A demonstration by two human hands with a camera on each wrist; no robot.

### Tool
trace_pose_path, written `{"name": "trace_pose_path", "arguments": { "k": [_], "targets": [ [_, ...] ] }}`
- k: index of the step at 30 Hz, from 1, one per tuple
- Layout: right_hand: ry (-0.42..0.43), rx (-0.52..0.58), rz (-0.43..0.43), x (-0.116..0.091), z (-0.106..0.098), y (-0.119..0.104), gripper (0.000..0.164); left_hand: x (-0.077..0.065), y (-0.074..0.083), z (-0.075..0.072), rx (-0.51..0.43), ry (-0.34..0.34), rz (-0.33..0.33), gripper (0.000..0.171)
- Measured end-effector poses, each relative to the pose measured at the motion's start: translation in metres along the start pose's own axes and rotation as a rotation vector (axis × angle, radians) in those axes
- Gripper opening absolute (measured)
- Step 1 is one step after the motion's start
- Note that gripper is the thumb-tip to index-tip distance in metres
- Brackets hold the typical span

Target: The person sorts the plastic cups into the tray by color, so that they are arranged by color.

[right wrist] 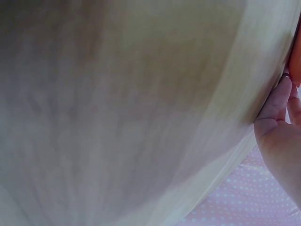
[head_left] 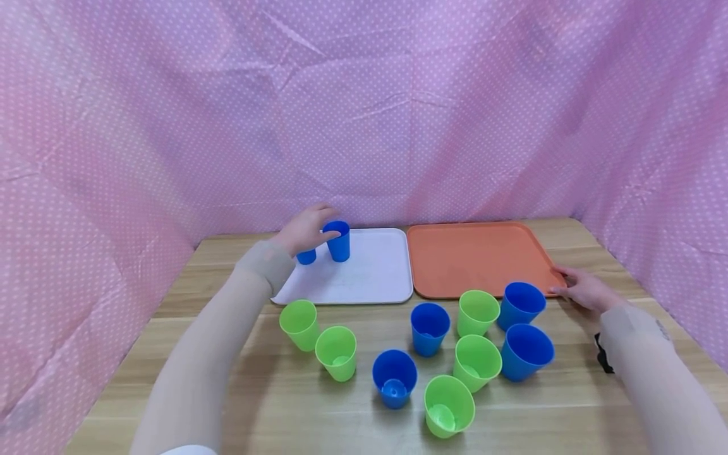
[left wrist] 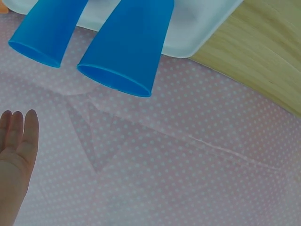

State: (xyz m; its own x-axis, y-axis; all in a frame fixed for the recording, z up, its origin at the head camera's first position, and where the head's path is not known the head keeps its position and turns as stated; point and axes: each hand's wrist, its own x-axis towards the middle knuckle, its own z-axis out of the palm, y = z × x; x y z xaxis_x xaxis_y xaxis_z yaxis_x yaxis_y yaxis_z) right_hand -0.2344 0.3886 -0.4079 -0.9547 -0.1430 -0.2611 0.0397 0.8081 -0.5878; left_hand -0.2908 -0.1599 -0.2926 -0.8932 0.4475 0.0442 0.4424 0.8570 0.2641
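The left hand (head_left: 307,230) reaches over the left part of the white tray (head_left: 372,272), where two blue cups stand upright; its fingers look straight in the left wrist view and its grip is apart, with nothing held. In the head view its thumb overlaps the rim of the right-hand blue cup (head_left: 339,249), though whether they touch I cannot tell, and the hand partly hides the left-hand blue cup (head_left: 306,258). The right hand (head_left: 588,291) is at the near right corner of the orange tray (head_left: 472,260), its grip clamped on that corner, thumb at the near side and fingers at the right edge. The two trays lie side by side at the far edge of the wood-grain bench (head_left: 273,417). In front of them, nine more cups stand upright: a pair of green cups (head_left: 337,354) towards the left, a pair of blue cups (head_left: 395,379) near the middle, and towards the right three green cups (head_left: 476,364) beside two wider-looking blue cups (head_left: 526,354). A pink-purple cloth (head_left: 364,114) with white dots hangs behind the bench and along its sides.
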Motion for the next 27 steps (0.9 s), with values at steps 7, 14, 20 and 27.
{"name": "trace_pose_path", "arguments": {
  "k": [7,14,20,27],
  "targets": [
    [-0.004,0.004,-0.011,0.001,0.000,0.001,0.083,-0.006,0.006,-0.002,0.012,0.044,0.054,0.053],
    [-0.003,-0.022,-0.002,0.002,-0.001,-0.002,0.087,-0.017,0.027,-0.006,0.013,0.136,0.134,0.052],
    [-0.009,0.001,-0.002,0.001,-0.003,-0.004,0.084,-0.027,0.050,-0.005,0.005,0.192,0.276,0.050],
    [-0.006,-0.029,-0.012,-0.001,-0.002,-0.004,0.084,-0.035,0.077,0.003,-0.004,0.161,0.452,0.051]
  ]
}}
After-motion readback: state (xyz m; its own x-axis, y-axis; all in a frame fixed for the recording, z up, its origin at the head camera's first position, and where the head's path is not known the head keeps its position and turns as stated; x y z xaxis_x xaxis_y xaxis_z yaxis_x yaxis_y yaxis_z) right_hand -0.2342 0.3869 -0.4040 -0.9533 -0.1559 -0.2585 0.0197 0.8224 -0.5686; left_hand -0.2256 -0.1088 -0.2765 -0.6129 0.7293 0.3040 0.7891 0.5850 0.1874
